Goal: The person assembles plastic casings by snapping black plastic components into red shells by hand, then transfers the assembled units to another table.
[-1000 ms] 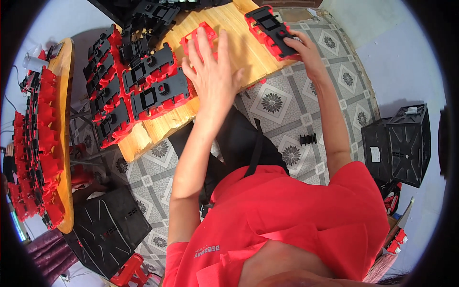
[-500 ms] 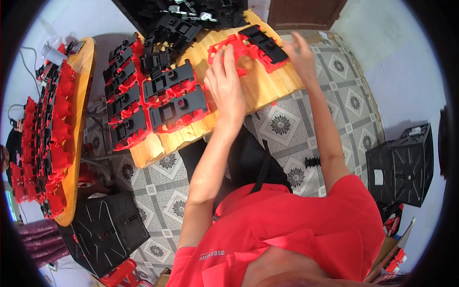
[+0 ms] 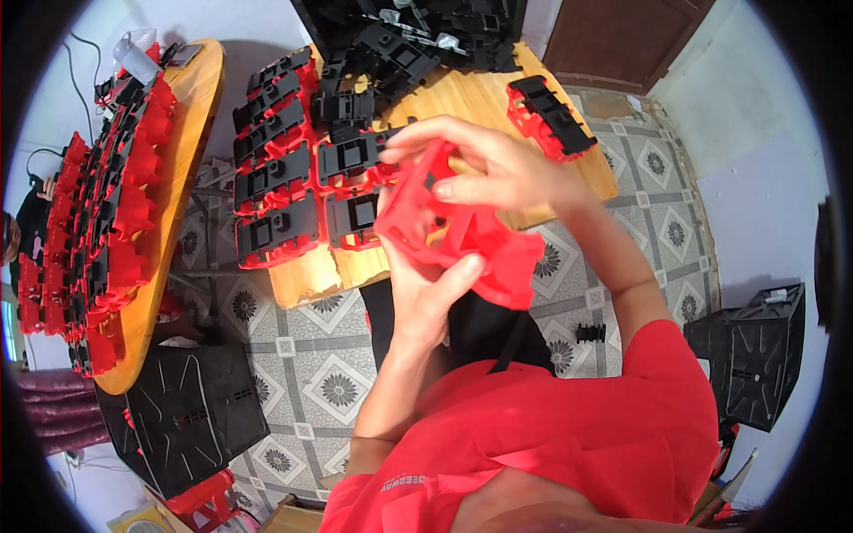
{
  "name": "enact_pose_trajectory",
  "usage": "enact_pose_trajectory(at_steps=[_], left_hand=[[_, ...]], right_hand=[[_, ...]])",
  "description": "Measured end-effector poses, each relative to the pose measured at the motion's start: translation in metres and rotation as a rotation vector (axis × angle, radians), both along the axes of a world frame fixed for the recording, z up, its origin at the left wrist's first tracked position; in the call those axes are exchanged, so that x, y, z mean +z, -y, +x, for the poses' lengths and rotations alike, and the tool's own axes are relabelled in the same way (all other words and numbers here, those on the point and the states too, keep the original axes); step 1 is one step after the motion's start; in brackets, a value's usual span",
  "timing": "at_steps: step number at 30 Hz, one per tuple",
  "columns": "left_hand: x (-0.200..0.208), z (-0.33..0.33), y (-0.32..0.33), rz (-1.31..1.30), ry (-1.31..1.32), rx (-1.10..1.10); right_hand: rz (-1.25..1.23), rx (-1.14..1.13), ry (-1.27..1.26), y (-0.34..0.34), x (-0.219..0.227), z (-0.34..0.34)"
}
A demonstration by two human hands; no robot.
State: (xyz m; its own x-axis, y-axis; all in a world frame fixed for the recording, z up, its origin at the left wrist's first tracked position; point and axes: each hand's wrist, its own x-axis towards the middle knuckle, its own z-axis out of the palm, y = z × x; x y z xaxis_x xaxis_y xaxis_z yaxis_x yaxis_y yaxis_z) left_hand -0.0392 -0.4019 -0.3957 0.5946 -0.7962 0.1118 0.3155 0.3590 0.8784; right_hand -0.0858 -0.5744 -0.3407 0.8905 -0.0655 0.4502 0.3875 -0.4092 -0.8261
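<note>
My left hand (image 3: 416,298) grips a red plastic frame (image 3: 502,253) in front of my body, thumb on its near side. My right hand (image 3: 524,178) reaches over the same frame from the right, fingers curved around its top and thumb pressed toward its middle. The frame has large openings and is tilted; my hands hide part of it. Beyond my right hand, a red frame with a black plate on it (image 3: 553,117) lies at the right of the wooden table (image 3: 306,280). Rows of similar red and black assemblies (image 3: 275,182) stand at the table's left.
A heap of black plastic parts (image 3: 395,53) fills the far side of the table. Many assemblies (image 3: 133,195) crowd a second table on the left. Black crates (image 3: 182,413) stand lower left and at the right (image 3: 755,355). A black part (image 3: 590,333) lies on the tiled floor.
The red frame has been lifted off the table and brought closer to me. My right hand has come in from the right onto it. The view has shifted slightly.
</note>
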Motion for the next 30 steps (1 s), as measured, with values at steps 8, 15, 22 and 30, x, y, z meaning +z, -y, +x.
enact_pose_trajectory(at_steps=[8,15,22,30], left_hand=[[-0.008,0.025,-0.038,-0.287,-0.514,-0.149],[-0.011,0.036,-0.044,-0.395,-0.579,-0.006],[0.005,0.041,-0.017,-0.417,-0.399,-0.042],[0.001,0.012,0.018,-0.287,-0.321,-0.008]], right_hand=[[-0.856,-0.76,0.145,0.202,-0.066,0.183],[-1.144,-0.769,0.077,0.203,-0.052,0.19],[-0.537,-0.749,-0.206,0.079,0.065,0.03],[-0.437,-0.744,-0.022,-0.026,0.05,-0.082]])
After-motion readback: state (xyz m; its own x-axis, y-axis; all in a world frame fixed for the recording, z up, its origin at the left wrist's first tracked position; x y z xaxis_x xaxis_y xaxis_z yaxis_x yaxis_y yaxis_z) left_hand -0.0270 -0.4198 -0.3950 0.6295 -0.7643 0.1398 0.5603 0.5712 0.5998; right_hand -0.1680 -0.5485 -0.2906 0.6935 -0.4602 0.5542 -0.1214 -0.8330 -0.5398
